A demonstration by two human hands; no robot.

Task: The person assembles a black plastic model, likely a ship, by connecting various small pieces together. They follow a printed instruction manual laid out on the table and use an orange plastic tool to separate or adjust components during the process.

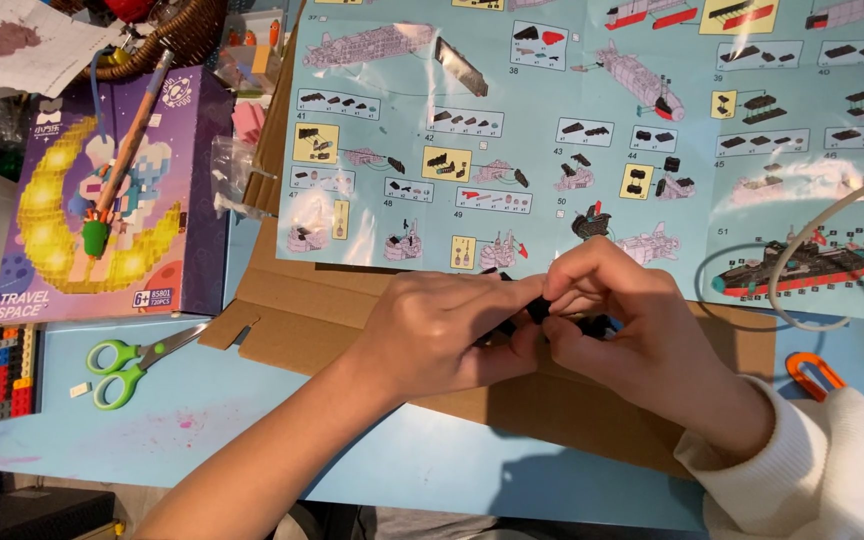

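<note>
Piece in hand: a small cluster of black plastic building bricks, pinched between my two hands just above the flat brown cardboard sheet; most of it is hidden by my fingers
Done so far: I judge only a small sub-assembly is together, since what shows of the bricks is little beside the long black and red ship drawn at the end of the pale blue folded paper instruction sheet
Left to do: most of the build, by my guess; I cannot tell which step of the sheet I am on
Left hand: bare forearm coming up from the lower left, knuckles up, fingers curled and closed on the bricks' left end
Right hand: wrist in a cream knitted sleeve, fingers bent over, thumb and fingertips gripping the right end
Hands together: fingertips touching, pressed toward each other
Around me: green-handled scissors on the light blue desk, well left of my hands; a purple cardboard box with a yellow moon picture beyond them
</note>
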